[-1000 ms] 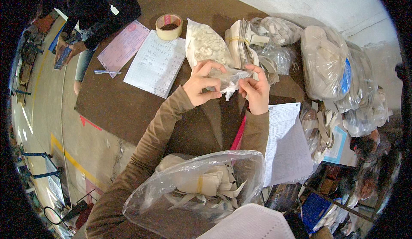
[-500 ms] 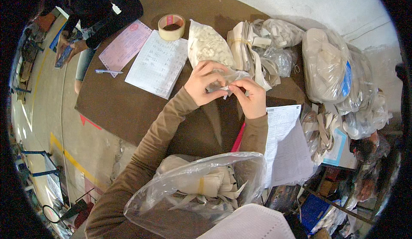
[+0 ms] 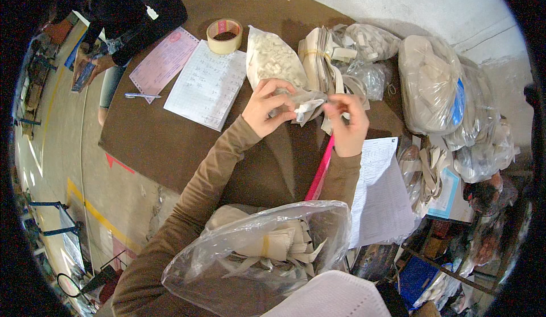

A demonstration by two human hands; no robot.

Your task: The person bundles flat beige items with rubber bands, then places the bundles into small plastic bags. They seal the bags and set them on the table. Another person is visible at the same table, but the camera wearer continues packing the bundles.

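Head view: left hand [image 3: 266,107] and right hand [image 3: 348,120] both pinch a small clear plastic packet of pale pieces [image 3: 305,104], raised above the brown table [image 3: 170,140], near a white lined sheet [image 3: 207,83].

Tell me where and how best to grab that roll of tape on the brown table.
Grip the roll of tape across its outer wall from above, or with one finger hooked into the open core. It lies flat on the brown table with the hole facing up, and space all around; the lined sheet is closest.
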